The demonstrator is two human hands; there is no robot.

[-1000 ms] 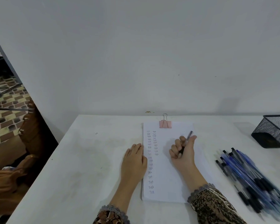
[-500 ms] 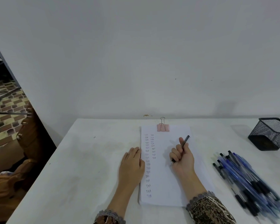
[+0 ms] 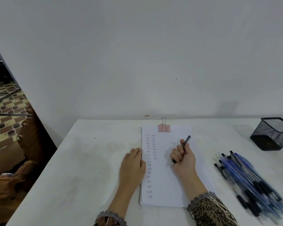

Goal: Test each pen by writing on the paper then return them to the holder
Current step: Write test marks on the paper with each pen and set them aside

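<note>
The pen [image 3: 185, 143] is slim and dark. It slants across the right half of the paper [image 3: 168, 185], butt end up and away, tip down by the sheet; whether the tip touches cannot be told. The right hand [image 3: 184, 159] grips it with curled fingers. The left hand [image 3: 132, 163] lies flat, fingers straight, along the paper's left edge.

The white sheet bears two columns of "Test" and a pink clip [image 3: 164, 128] on its top edge. The rest of the pens [image 3: 248, 180], blue and black, lie heaped to the right, a strip of surface [image 3: 88, 168] between them and the paper. The black mesh holder [image 3: 273, 133] stands at the far right near the wall, partly cut off by the frame. A wide stretch of surface runs from the left hand to the slanting left edge, beyond which is tiled floor.
</note>
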